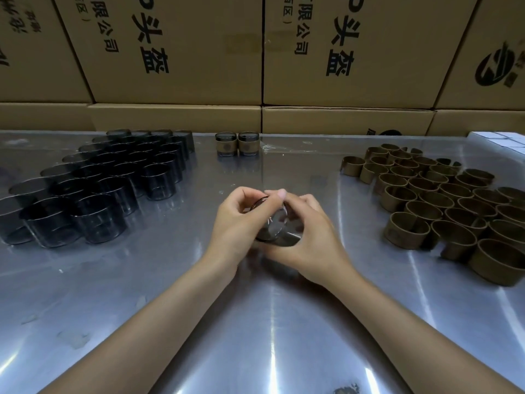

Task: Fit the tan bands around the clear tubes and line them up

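Both hands mid-table, wrapped round one clear tube (274,226), tilted, open end facing roughly toward cam. Left hand (235,220) curled on the tube's left side, fingertips up at the rim. Right hand (308,237) cupping it from the right w/ thumb over the top edge. Can't tell if a band's on it, too much hidden by fingers.

Further out: bare clear tubes (96,189) standing in rows on the left of the shiny table (255,322). Loose tan bands (437,206) clustered on the right, standing on edge. Two banded tubes (237,144) at the far edge, upright, side by side, touching or v. close. Cardboard boxes (176,52) stacked behind w/ black print.
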### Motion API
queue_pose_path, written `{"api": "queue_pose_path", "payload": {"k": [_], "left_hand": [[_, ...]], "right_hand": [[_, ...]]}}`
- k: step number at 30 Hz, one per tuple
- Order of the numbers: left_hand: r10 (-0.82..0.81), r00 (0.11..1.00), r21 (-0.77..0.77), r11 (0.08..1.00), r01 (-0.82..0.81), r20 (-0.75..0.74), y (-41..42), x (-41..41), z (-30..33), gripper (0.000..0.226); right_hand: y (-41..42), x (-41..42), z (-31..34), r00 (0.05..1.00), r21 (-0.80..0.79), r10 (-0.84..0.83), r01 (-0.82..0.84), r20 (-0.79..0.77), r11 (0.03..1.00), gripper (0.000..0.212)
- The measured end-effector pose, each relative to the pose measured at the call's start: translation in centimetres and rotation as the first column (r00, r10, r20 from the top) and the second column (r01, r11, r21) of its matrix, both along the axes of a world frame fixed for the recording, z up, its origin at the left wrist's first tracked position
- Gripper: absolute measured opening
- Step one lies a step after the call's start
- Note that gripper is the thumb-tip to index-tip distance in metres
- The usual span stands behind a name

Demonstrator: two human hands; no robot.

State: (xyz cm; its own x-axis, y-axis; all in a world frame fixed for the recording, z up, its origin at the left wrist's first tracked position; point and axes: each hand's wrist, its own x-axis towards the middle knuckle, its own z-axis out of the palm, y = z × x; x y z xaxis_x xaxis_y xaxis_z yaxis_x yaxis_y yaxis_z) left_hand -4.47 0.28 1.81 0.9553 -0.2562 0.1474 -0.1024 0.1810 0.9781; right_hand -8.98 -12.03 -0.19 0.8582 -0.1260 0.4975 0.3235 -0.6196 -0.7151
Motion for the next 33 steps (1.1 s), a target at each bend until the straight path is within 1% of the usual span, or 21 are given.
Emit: {"api": "queue_pose_path", "payload": {"k": [2, 3, 6, 9, 10, 11, 13, 14, 15, 17, 19, 22, 24, 26, 28, 29, 31, 33], "left_hand": [[0.024, 0.992, 0.085, 0.996, -0.035, 0.123, -0.3, -0.3, 0.0, 0.026], [0.019, 0.987, 0.116, 0.993, -0.037, 0.158, -0.3, -0.3, 0.0, 0.029], [-0.052, 0.987, 0.160, 0.987, 0.027, 0.149, 0.1, 0.0, -0.1, 0.036], [-0.121, 0.965, 0.295, 0.954, 0.048, 0.234, 0.5, 0.4, 0.0, 0.041], [-0.129, 0.964, 0.313, 0.948, 0.052, 0.232, 0.6, 0.5, -0.1, 0.044], [-0.141, 0.975, 0.283, 0.955, 0.088, 0.173, 0.7, 0.6, -0.2, 0.046], [-0.201, 0.979, 0.139, 0.969, 0.205, -0.038, 1.0, 0.8, -0.1, 0.054], [-0.231, 0.966, 0.079, 0.968, 0.240, -0.114, 1.1, 0.9, -0.1, 0.059], [-0.246, 0.958, 0.052, 0.965, 0.256, -0.149, 1.3, 1.1, 0.0, 0.063], [-0.262, 0.955, 0.031, 0.963, 0.269, -0.140, 1.5, 1.4, 0.0, 0.064], [-0.280, 0.955, 0.024, 0.959, 0.283, -0.103, 1.6, 1.5, -0.1, 0.059], [-0.307, 0.949, 0.011, 0.951, 0.309, -0.068, 1.6, 1.6, -0.5, 0.056], [-0.327, 0.944, 0.009, 0.945, 0.328, -0.041, 1.6, 1.8, -0.7, 0.054], [-0.328, 0.944, 0.035, 0.944, 0.329, -0.035, 1.7, 2.0, -0.8, 0.054], [-0.294, 0.955, 0.095, 0.951, 0.296, -0.029, 1.8, 2.1, -0.6, 0.055], [-0.272, 0.962, 0.118, 0.955, 0.273, -0.021, 1.9, 2.2, -0.5, 0.055], [-0.223, 0.974, 0.141, 0.964, 0.225, -0.025, 2.0, 2.2, -0.4, 0.054], [-0.192, 0.980, 0.178, 0.964, 0.198, -0.050, 2.1, 2.2, -0.3, 0.056]], "right_hand": [[-0.2, -0.1, -0.1, 1.000, 0.002, -0.021, 0.021, -0.005, 1.000, 0.075], [-0.3, 0.0, -0.1, 1.000, 0.005, -0.027, 0.027, -0.004, 1.000, 0.074], [-0.4, 0.1, -0.3, 0.998, -0.012, -0.068, 0.068, 0.015, 0.998, 0.073], [-0.6, 0.3, -0.3, 0.991, -0.021, -0.130, 0.131, 0.008, 0.991, 0.075], [-0.7, 0.3, -0.2, 0.992, -0.008, -0.123, 0.123, -0.004, 0.992, 0.077], [-0.7, 0.4, -0.1, 0.995, 0.026, -0.095, 0.095, -0.020, 0.995, 0.080], [-0.9, 0.5, 0.2, 0.998, 0.153, -0.019, 0.027, -0.058, 0.988, 0.085], [-0.8, 0.5, 0.4, 0.996, 0.233, 0.011, 0.009, -0.084, 0.972, 0.084], [-0.8, 0.6, 0.6, 0.992, 0.320, 0.034, 0.006, -0.118, 0.947, 0.081], [-0.7, 0.5, 1.0, 0.978, 0.486, 0.065, 0.042, -0.200, 0.873, 0.074], [-0.9, 0.6, 1.2, 0.963, 0.582, 0.097, 0.071, -0.252, 0.810, 0.069], [-1.5, 0.8, 1.4, 0.945, 0.602, 0.154, 0.054, -0.290, 0.797, 0.059], [-1.9, 0.8, 1.4, 0.935, 0.611, 0.194, 0.029, -0.296, 0.791, 0.044], [-2.4, 0.7, 1.2, 0.935, 0.654, 0.234, -0.003, -0.266, 0.757, 0.032], [-2.9, 0.7, 1.0, 0.941, 0.699, 0.273, -0.060, -0.198, 0.712, 0.033], [-3.1, 0.7, 0.9, 0.943, 0.707, 0.290, -0.095, -0.161, 0.701, 0.038], [-3.3, 0.6, 0.7, 0.945, 0.702, 0.306, -0.143, -0.112, 0.698, 0.048], [-3.3, 0.6, 0.5, 0.946, 0.693, 0.313, -0.166, -0.090, 0.702, 0.051]]}}
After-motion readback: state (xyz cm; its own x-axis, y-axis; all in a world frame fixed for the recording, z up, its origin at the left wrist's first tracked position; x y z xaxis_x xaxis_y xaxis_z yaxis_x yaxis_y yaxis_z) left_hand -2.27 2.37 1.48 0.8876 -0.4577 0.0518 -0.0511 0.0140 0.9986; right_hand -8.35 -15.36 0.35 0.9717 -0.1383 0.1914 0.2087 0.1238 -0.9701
